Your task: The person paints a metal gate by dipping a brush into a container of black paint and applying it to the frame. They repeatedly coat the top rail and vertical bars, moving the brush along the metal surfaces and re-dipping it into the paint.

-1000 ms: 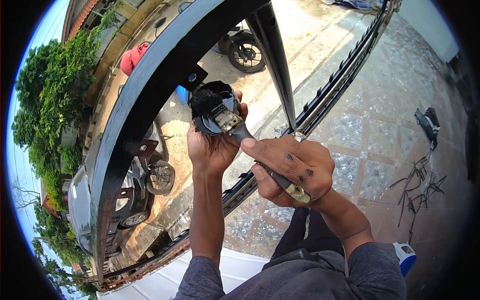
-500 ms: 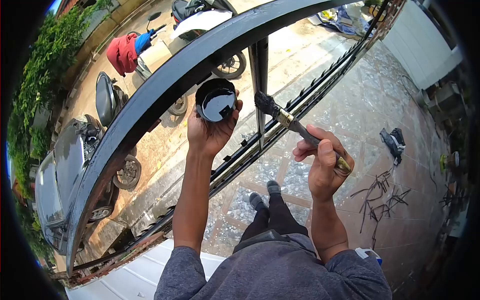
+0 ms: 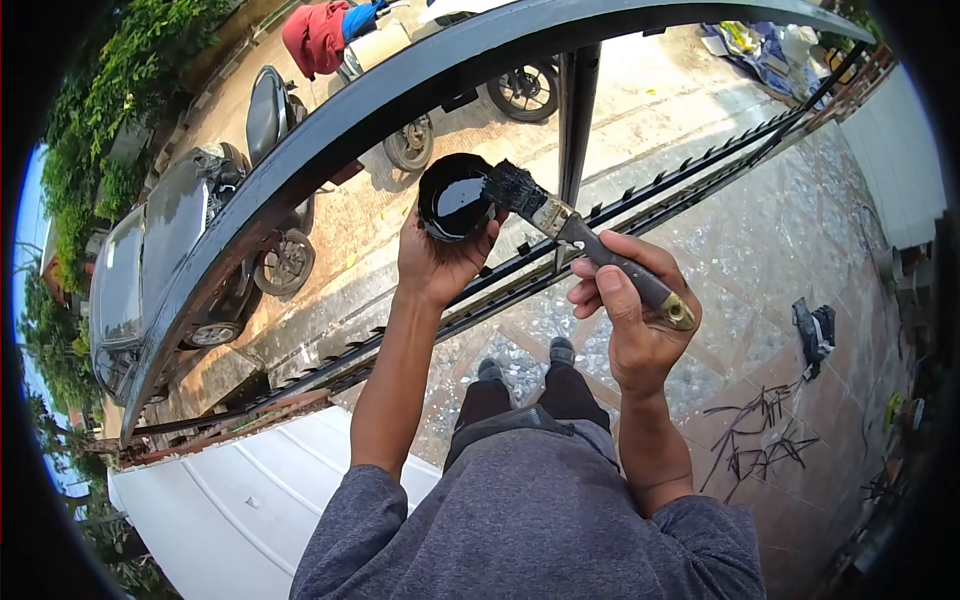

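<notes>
Left hand: your left hand is curled around the paint cup from below and beside, fingers on its right side, mouth turned toward you.
Paint cup: held up in front of you, below the curved black rail as you see it; glossy black paint lies inside and dark coating covers the inner wall.
Right hand: your right hand is closed lightly on the handle of the paintbrush, thumb on the near side and fingers on the far side.
Paintbrush: tilted, bristles up and to the left at the cup's right rim, loaded with black; you cannot tell whether they touch it. The metal band is smeared, and the handle's butt end shows a hole.
Metalwork: a black post meets the curved rail behind the brush; a toothed rail runs slantwise below.
Floor: your feet stand on stone-patterned tiles; thin dark strips and a crumpled black piece lie to your right.
Beyond the rail: a dark car and parked motorbikes, one near a red cloth.
Lower left: a white panel.
</notes>
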Demonstrator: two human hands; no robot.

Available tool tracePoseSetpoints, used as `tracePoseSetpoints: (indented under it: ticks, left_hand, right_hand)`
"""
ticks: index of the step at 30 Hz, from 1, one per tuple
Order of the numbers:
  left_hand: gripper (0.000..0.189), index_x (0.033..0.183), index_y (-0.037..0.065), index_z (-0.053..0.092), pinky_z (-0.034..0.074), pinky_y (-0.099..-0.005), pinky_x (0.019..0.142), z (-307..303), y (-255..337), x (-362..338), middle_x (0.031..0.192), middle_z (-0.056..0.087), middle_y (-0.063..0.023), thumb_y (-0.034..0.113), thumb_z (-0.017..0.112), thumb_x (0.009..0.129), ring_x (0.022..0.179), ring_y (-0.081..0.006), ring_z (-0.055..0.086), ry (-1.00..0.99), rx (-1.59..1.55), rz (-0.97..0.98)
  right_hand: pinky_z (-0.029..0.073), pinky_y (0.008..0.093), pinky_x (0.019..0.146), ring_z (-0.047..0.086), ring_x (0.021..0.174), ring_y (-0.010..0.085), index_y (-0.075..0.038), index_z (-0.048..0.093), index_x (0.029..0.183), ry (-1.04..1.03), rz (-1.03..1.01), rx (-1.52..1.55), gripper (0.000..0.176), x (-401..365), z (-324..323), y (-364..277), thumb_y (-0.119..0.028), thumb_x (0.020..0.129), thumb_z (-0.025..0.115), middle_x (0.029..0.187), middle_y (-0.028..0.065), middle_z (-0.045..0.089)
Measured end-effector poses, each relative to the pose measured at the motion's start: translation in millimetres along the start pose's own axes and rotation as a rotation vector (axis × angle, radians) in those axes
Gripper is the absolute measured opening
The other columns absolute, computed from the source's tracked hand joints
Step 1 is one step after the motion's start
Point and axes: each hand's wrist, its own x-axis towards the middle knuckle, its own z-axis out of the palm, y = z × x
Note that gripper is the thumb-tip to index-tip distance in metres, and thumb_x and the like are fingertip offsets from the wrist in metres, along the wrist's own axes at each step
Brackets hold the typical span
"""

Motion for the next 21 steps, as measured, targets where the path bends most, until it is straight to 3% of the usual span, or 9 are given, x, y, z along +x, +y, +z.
tracePoseSetpoints:
  ticks: [4,6,8,11,15,18,21]
  left_hand:
    - [0.052,0.137,0.003,0.051,0.062,-0.0476,0.081,1.0,-1.5,-31.6,0.125,0.062,-0.0235,0.041,0.035,0.105,0.109,-0.0429,0.064,0.038,-0.031,-0.025]
    - [0.051,0.135,0.005,0.052,0.062,-0.0485,0.081,-8.3,0.0,-48.0,0.126,0.063,-0.0216,0.041,0.032,0.106,0.108,-0.0383,0.066,0.071,0.045,-0.034]
    - [0.051,0.135,0.006,0.053,0.062,-0.0491,0.081,-13.0,0.3,-64.8,0.126,0.063,-0.0206,0.041,0.031,0.106,0.109,-0.0356,0.066,0.121,0.103,-0.045]
    - [0.05,0.132,0.007,0.055,0.063,-0.0494,0.081,-13.8,4.1,-92.9,0.124,0.065,-0.0166,0.043,0.031,0.106,0.102,-0.031,0.069,0.094,0.147,-0.122]
    - [0.05,0.13,0.007,0.055,0.063,-0.0485,0.08,-14.8,16.3,-114.7,0.12,0.066,-0.0153,0.045,0.031,0.106,0.101,-0.0302,0.069,0.054,0.149,-0.141]
    - [0.052,0.129,0.007,0.054,0.064,-0.0482,0.08,-16.5,25.1,-131.9,0.119,0.066,-0.0153,0.046,0.03,0.106,0.102,-0.0303,0.069,0.038,0.119,-0.166]
    - [0.053,0.131,0.007,0.053,0.063,-0.0488,0.081,-20.7,31.3,-141.6,0.121,0.065,-0.0153,0.047,0.029,0.106,0.104,-0.0301,0.068,-0.026,0.052,-0.208]
  right_hand:
    - [0.059,0.0232,0.065,0.072,0.079,0.0165,0.007,0.064,0.116,-0.049,0.018,-0.053,0.024,-14.9,15.5,-12.1,0.002,0.092,0.066,0.095,0.0191,0.072]
    - [0.059,0.0239,0.067,0.072,0.08,0.017,0.007,0.065,0.114,-0.082,-0.039,-0.127,0.023,-25.8,24.6,-11.5,0.002,0.091,0.067,0.095,0.0179,0.073]
    - [0.057,0.0262,0.068,0.072,0.079,0.0155,0.005,0.07,0.104,-0.093,-0.087,-0.283,0.017,-39.8,35.3,-8.3,0.001,0.088,0.072,0.093,0.0136,0.074]
    - [0.055,0.0267,0.065,0.071,0.075,0.0127,0.004,0.071,0.096,-0.095,-0.115,-0.476,0.013,-57.8,62.3,-8.6,-0.002,0.085,0.076,0.087,0.0114,0.074]
    - [0.055,0.0262,0.064,0.072,0.072,0.0148,0.003,0.071,0.095,-0.14,-0.195,-0.644,0.013,-83.8,95.9,-4.5,-0.004,0.085,0.075,0.085,0.0126,0.074]
    - [0.05,0.0221,0.06,0.064,0.069,0.0071,0.003,0.072,0.094,-0.135,-0.18,-0.699,0.009,-100.8,117.5,-3.0,0.0,0.086,0.074,0.081,0.0059,0.071]
    - [0.05,0.0225,0.061,0.064,0.068,0.0075,0.003,0.072,0.093,-0.122,-0.205,-0.737,0.008,-110.9,127.5,2.3,0.0,0.086,0.073,0.08,0.0065,0.071]
